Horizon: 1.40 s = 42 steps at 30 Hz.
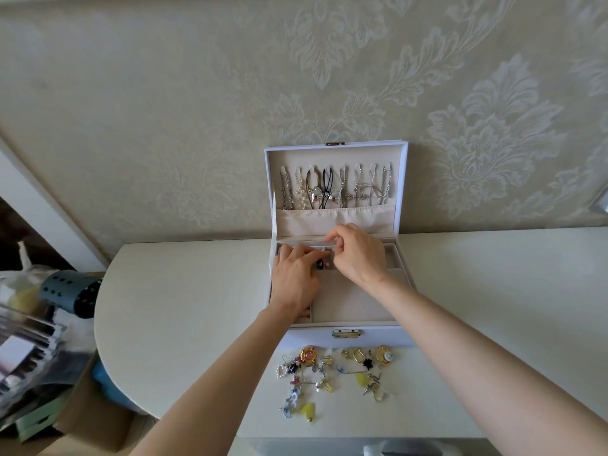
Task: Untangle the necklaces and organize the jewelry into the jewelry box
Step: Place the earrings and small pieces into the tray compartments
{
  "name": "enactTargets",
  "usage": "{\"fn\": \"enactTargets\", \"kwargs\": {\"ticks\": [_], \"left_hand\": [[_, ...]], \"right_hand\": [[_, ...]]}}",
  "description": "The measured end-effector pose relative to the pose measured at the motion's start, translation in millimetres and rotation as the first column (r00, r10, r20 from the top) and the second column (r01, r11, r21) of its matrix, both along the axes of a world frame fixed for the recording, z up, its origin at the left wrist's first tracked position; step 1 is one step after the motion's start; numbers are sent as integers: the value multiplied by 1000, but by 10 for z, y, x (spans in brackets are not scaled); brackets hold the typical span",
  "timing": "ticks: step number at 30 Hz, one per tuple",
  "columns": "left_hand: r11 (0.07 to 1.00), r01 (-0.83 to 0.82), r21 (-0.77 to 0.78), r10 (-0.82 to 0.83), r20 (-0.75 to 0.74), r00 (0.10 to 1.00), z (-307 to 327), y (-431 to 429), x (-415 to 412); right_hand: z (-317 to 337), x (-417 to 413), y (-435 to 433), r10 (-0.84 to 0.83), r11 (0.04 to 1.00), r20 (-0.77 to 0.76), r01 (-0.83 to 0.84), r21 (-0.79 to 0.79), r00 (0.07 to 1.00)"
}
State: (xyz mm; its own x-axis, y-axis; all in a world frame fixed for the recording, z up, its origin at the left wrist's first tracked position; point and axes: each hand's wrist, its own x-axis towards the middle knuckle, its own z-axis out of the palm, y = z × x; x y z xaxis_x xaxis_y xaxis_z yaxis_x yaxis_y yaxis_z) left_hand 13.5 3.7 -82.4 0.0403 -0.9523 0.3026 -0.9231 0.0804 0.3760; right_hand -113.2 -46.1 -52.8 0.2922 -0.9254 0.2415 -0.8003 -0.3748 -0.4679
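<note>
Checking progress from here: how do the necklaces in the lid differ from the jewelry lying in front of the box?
The necklaces hang upright in a row inside the open lid, ends tucked into its pocket; the loose jewelry lies scattered flat on the table. The necklaces are mostly silver, pearl and black; the loose jewelry mixes gold, yellow, pink and blue. The necklaces are long strands; the loose jewelry is small separate pieces. Neither hand touches either group.
</note>
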Motion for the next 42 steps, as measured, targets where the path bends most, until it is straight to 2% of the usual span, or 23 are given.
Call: {"fn": "enactTargets", "kwargs": {"ticks": [3,11,17,21,24,27,29,32,35,38,42], "left_hand": [[1000,14,-11,-14,16,1000,-22,-3,0],[1000,-31,-1,31,-70,997,1,3,-10],[999,-34,-18,33,-80,996,8,5,-10],[989,-50,-142,36,-101,994,43,42,-4],[961,-47,-274,38,-41,998,105,167,-34],[946,-35,-323,28,-24,999,159,409,-86],[941,-35,-338,12,-69,998,154,619,-74],[925,-52,-377,-34,-218,975,64,979,-7],[947,-77,-311,-5,-255,967,-110,1312,71],[974,-80,-214,44,-168,985,-313,1516,189],[991,-101,-92,92,-99,991,-419,1601,244]], "right_hand": [[-1,5,23,59,998,11,-59,23,998],[-9,17,28,16,1000,7,-16,10,1000],[-7,26,36,19,1000,2,-19,-5,1000],[31,12,92,45,999,-30,-46,-28,999],[95,-31,214,62,997,-34,-64,-35,997],[136,-125,408,89,994,-18,-89,-66,996],[153,-205,570,101,989,38,-96,-109,994],[144,-306,839,119,984,170,-93,-154,978],[75,-355,1090,225,966,217,-188,-179,950],[-31,-340,1278,341,936,204,-311,-164,918],[-170,-317,1359,362,930,133,-347,-125,923]]}}
